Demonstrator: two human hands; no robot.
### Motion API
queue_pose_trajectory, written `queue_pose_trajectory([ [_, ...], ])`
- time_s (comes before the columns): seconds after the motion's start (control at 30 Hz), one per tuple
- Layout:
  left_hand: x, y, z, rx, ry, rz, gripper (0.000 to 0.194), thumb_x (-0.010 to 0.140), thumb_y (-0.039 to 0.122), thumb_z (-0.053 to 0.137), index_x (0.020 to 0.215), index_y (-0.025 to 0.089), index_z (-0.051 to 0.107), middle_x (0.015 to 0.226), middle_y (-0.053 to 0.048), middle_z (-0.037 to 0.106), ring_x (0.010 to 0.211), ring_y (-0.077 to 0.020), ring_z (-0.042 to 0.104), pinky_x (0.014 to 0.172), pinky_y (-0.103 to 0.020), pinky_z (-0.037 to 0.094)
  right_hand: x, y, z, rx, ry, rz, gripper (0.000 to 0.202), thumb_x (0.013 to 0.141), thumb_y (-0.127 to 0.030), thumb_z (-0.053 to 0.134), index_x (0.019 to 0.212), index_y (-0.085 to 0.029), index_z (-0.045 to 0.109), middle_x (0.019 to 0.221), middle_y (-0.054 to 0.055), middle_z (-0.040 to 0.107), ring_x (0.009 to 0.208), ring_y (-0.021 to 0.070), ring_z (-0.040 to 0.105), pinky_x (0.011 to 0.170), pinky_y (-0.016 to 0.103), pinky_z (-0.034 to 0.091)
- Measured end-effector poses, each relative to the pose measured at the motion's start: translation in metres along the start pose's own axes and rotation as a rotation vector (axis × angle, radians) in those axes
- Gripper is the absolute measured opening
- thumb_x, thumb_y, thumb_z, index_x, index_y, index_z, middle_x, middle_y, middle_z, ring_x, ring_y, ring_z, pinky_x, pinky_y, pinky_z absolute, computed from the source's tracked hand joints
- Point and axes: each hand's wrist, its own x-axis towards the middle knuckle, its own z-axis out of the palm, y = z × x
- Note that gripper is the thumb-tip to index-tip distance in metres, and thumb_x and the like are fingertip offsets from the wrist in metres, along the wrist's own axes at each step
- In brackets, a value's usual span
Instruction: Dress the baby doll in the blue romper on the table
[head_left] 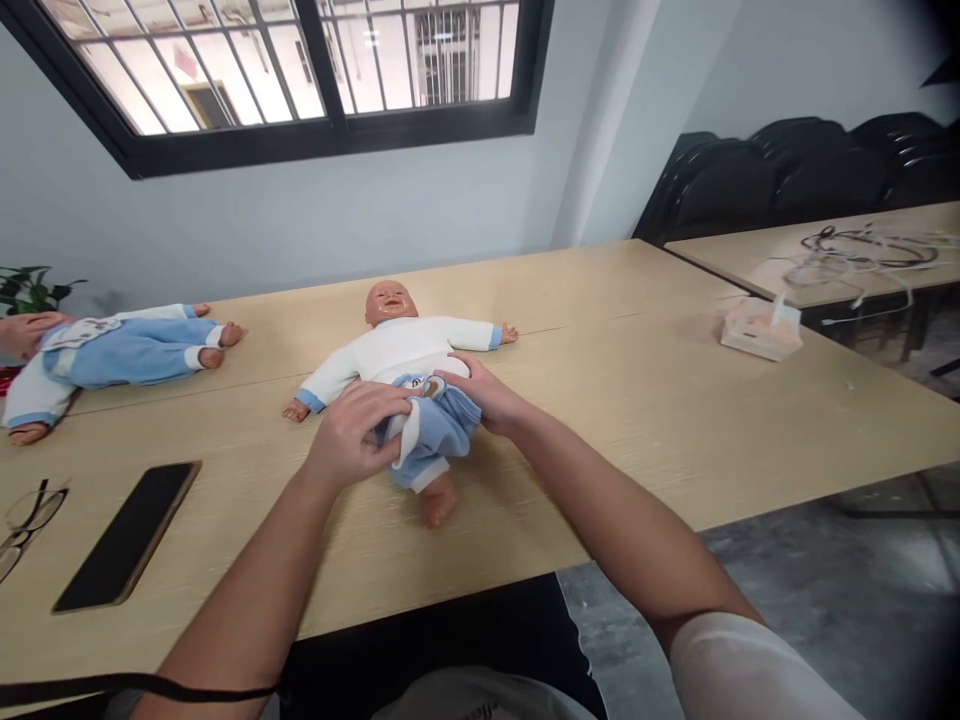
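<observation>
A shirt (480, 695) edges the head view at 6 o'clock, below a doll (394, 345) lying face up on the table (637, 375), head toward 12, seemingly so both hands reach its waist. The left hand (361, 428) pinches the blue pants (442, 430), apparently gathering loose cloth; the right hand (486, 396) curves against the waist, likely as a steady, its grip on the cloth impossible to tell. A phone (127, 540) at 8 and tissue box (757, 332) at 3 sit well apart, leaving elbow room.
</observation>
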Motion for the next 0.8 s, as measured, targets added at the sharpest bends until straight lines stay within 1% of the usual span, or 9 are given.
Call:
queue_pose_trajectory([
  [0.13,-0.009,-0.008,0.002,-0.032,0.003,-0.14,0.03,0.084,0.021,0.064,0.114,0.023,0.066,0.117,-0.008,0.076,0.109,-0.025,0.07,0.1,-0.042,0.053,0.002,-0.002,-0.007,0.0,-0.093,-0.042,0.073,0.082,-0.043,0.082,0.143,-0.024,0.048,0.136,0.011,0.066,0.121,0.025,0.065,0.106,0.041,0.055],
  [0.2,-0.013,-0.011,0.003,-0.038,-0.017,-0.214,0.032,0.084,0.021,0.061,0.115,0.022,0.065,0.116,-0.008,0.076,0.107,-0.024,0.07,0.098,-0.04,0.054,0.003,-0.004,-0.01,-0.021,-0.147,-0.056,0.069,0.082,-0.043,0.082,0.141,-0.024,0.051,0.136,0.01,0.067,0.12,0.0246,0.065,0.104,0.04,0.056],
  [0.27,-0.014,-0.012,0.003,-0.045,-0.056,-0.25,0.034,0.084,0.02,0.058,0.117,0.021,0.064,0.117,-0.009,0.075,0.106,-0.0233,0.07,0.096,-0.038,0.054,0.003,-0.005,-0.011,-0.042,-0.168,-0.056,0.066,0.081,-0.044,0.082,0.138,-0.024,0.054,0.135,0.01,0.067,0.118,0.0244,0.066,0.103,0.039,0.057],
  [0.33,-0.012,-0.011,0.002,-0.052,-0.113,-0.242,0.036,0.084,0.021,0.058,0.119,0.02,0.063,0.121,-0.009,0.074,0.109,-0.0241,0.069,0.098,-0.04,0.053,0.003,-0.005,-0.011,-0.049,-0.157,-0.05,0.067,0.08,-0.046,0.083,0.137,-0.024,0.055,0.132,0.01,0.069,0.117,0.0243,0.066,0.102,0.038,0.057],
  [0.43,-0.006,-0.005,-0.002,-0.038,-0.198,-0.207,0.039,0.083,0.025,0.063,0.121,0.022,0.059,0.133,-0.01,0.07,0.116,-0.0266,0.067,0.103,-0.044,0.05,0.003,-0.002,-0.009,-0.047,-0.108,-0.036,0.073,0.077,-0.047,0.086,0.138,-0.024,0.053,0.13,0.009,0.07,0.115,0.0245,0.067,0.1,0.038,0.058],
  [0.57,0.004,0.009,-0.003,-0.001,-0.297,-0.205,0.047,0.073,0.021,0.07,0.118,0.025,0.055,0.146,-0.009,0.061,0.125,-0.029,0.062,0.104,-0.046,0.05,0.002,0.0,-0.005,-0.079,-0.011,-0.027,0.076,0.075,-0.045,0.086,0.139,-0.023,0.051,0.132,0.011,0.068,0.113,0.0251,0.067,0.099,0.039,0.057],
  [0.63,0.006,0.015,-0.001,0.029,-0.3,-0.192,0.048,0.072,0.018,0.069,0.117,0.025,0.054,0.148,-0.009,0.06,0.126,-0.0295,0.061,0.103,-0.046,0.051,0.0,-0.001,-0.003,-0.104,0.036,-0.024,0.073,0.077,-0.043,0.084,0.138,-0.022,0.051,0.131,0.011,0.068,0.112,0.0251,0.068,0.099,0.04,0.057],
  [0.7,0.007,0.019,0.003,0.067,-0.271,-0.145,0.047,0.073,0.015,0.067,0.118,0.024,0.055,0.148,-0.01,0.06,0.125,-0.0295,0.061,0.103,-0.046,0.051,-0.002,-0.003,-0.001,-0.107,0.066,-0.018,0.071,0.077,-0.04,0.084,0.138,-0.023,0.051,0.129,0.01,0.068,0.11,0.0249,0.068,0.098,0.04,0.056],
  [0.8,0.009,0.023,0.006,0.093,-0.221,-0.071,0.043,0.076,0.013,0.067,0.117,0.024,0.057,0.146,-0.01,0.061,0.123,-0.0293,0.062,0.105,-0.048,0.049,-0.003,-0.003,0.002,-0.053,0.061,-0.002,0.068,0.078,-0.036,0.082,0.138,-0.024,0.05,0.126,0.009,0.069,0.108,0.0239,0.068,0.093,0.038,0.057],
])
